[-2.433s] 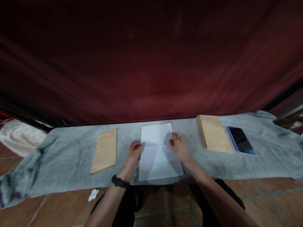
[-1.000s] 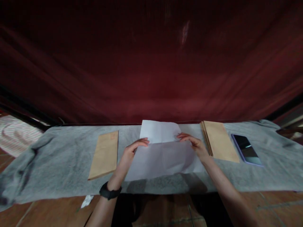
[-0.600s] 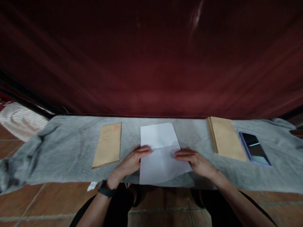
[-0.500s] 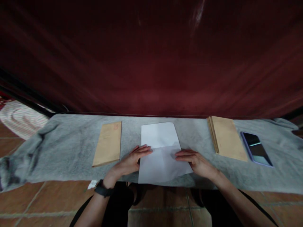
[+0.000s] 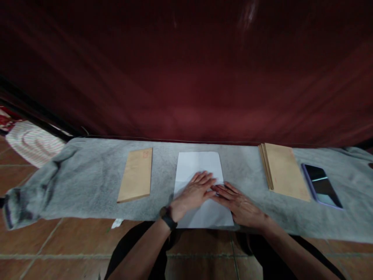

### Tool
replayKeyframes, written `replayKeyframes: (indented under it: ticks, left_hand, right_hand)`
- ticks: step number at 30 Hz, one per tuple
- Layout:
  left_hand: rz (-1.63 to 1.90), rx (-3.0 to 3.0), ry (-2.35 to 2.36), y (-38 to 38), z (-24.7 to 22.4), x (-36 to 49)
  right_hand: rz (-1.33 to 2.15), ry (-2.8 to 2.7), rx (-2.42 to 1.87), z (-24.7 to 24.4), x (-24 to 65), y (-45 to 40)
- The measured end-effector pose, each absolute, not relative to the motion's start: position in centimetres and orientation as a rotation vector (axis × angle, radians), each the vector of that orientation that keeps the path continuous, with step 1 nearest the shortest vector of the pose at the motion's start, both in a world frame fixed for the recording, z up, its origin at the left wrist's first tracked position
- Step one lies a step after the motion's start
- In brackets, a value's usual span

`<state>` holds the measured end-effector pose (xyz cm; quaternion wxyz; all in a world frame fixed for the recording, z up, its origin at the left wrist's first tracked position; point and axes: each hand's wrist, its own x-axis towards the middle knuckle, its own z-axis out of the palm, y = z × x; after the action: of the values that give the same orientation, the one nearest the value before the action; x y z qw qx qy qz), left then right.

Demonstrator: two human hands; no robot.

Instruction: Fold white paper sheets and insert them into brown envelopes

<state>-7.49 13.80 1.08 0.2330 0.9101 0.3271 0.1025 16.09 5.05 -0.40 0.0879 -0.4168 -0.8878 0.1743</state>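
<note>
A creased sheet of white paper (image 5: 199, 161) lies on the grey cloth in front of me. Across its middle rests my left hand (image 5: 194, 191), fingers stretched out flat and a dark watch on the wrist. My right hand (image 5: 239, 204) lies on the paper's right side, its fingers extended too, with the fingertips meeting those of the left hand. The hands hide part of the crease. To the left lies a single brown envelope (image 5: 135, 175), apart from both hands.
A stack of several brown envelopes (image 5: 285, 171) lies to the right, beside a phone with a purple edge (image 5: 322, 186). The grey cloth (image 5: 87, 179) covers a narrow bench. Behind it hangs a dark red sheet (image 5: 186, 85). Tiled floor (image 5: 72, 241) shows in front.
My left hand has moved from the paper's left edge to its middle, and my right hand has shifted slightly inward. The paper now lies flatter. The view has shifted slightly.
</note>
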Motion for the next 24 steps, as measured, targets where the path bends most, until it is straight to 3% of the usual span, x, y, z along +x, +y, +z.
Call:
replayKeyframes:
  ticks: [14, 20, 24]
  left_hand:
    - [0.055, 2.439, 1.796, 20.4, -0.3, -10.7]
    - [0.240, 2.215, 1.279, 18.3, 2.4, -11.7]
    - [0.077, 1.812, 0.830, 16.1, 5.6, -15.5]
  right_hand:
    - [0.675, -2.658, -1.215, 1.1, 17.3, 5.0]
    - [0.798, -2.534, -1.239, 1.0, 17.4, 5.5]
    - [0.853, -2.404, -1.230, 0.9, 17.5, 6.0]
